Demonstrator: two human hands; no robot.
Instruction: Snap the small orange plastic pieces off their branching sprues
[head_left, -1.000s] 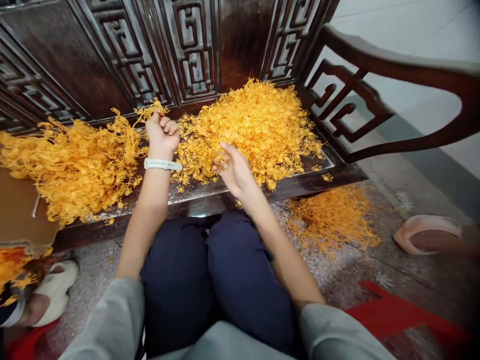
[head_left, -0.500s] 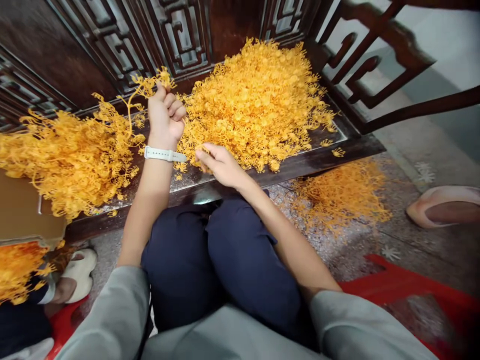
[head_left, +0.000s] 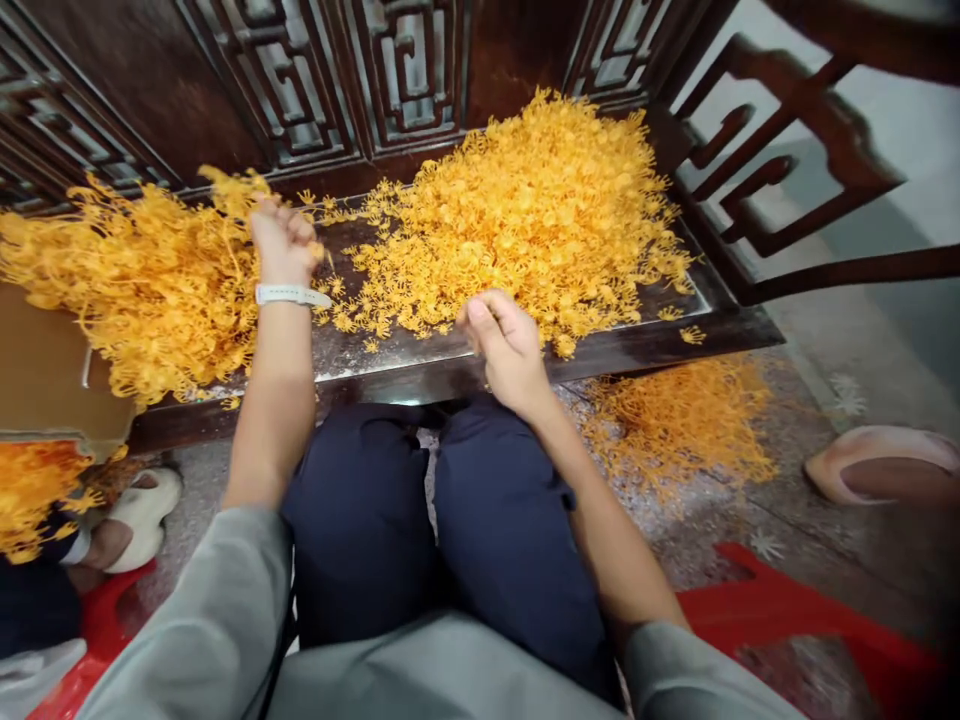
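Red plastic stool (head_left: pixel 795 610), pink slipper (head_left: pixel 877 465), cardboard box (head_left: pixel 37 370), white sandal (head_left: pixel 139 515)

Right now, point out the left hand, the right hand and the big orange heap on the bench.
left hand (head_left: pixel 281 240), head view, back of the closed fist.
right hand (head_left: pixel 506 345), head view, back of the hand.
big orange heap (head_left: pixel 547 200), head view, middle of the pile.

Left hand (head_left: pixel 281 240) fisted, arm outstretched; right hand (head_left: pixel 506 345) loosely curled.
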